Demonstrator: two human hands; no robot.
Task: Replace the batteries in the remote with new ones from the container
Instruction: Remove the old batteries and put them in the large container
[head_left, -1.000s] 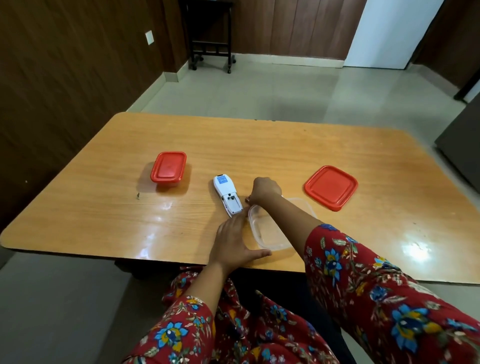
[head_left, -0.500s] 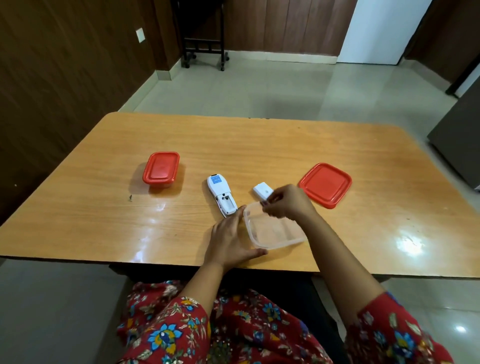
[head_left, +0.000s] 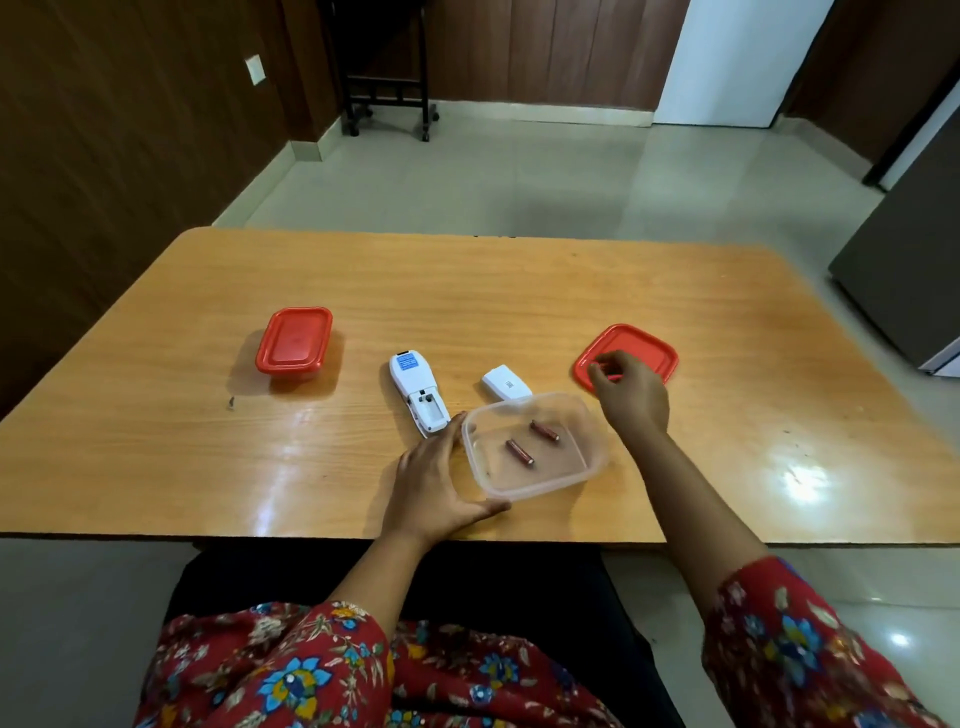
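Note:
The white remote (head_left: 418, 392) lies face down on the table with its battery bay open and empty. Its white cover (head_left: 505, 383) lies just to the right. In front stands a clear lidless container (head_left: 525, 488) with two reddish batteries (head_left: 520, 452) (head_left: 544, 431) lying in it. My left hand (head_left: 431, 488) grips the container's near left corner, thumb along the front rim. My right hand (head_left: 631, 392) hovers at the near left edge of the loose red lid (head_left: 647, 353), fingers curled and apart, holding nothing.
A small container with its red lid on (head_left: 294, 340) stands at the left of the wooden table (head_left: 467, 291). The table's near edge runs just behind my left wrist. A dark cabinet (head_left: 904, 270) stands on the floor to the right.
My right hand has left the clear container and moved right to the red lid. The two batteries now lie in the container. My left hand has stayed on the container.

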